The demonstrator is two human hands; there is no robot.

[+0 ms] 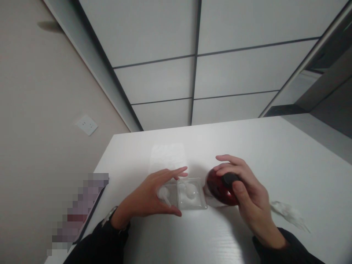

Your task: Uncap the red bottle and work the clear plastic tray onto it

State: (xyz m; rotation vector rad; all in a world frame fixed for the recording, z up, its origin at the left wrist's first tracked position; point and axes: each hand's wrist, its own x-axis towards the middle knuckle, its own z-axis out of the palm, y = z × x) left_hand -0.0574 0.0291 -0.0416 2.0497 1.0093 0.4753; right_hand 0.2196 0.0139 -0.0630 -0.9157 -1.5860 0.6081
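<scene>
A clear hinged plastic case (202, 201) lies opened flat on the white table, with two side-by-side halves. A small white piece (164, 193), rounded with a stem like an earphone, rests in its left half. My left hand (150, 192) spans that half, thumb along the near edge and fingers along the far edge, gripping it at the sides. Just right of the case, my right hand (251, 194) is wrapped over a glossy red dome-shaped container (217, 187) with a black knob (230, 179). Its exact kind does not show, and part is hidden by my fingers.
A thin translucent sheet (168, 154) lies behind the case. Right of my right hand is a crumpled whitish tissue or wrapper (290, 213). A pixelated item (82, 209) sits at the table's left edge. White panelled doors (165, 84) stand behind; a wall socket (87, 125) is at left.
</scene>
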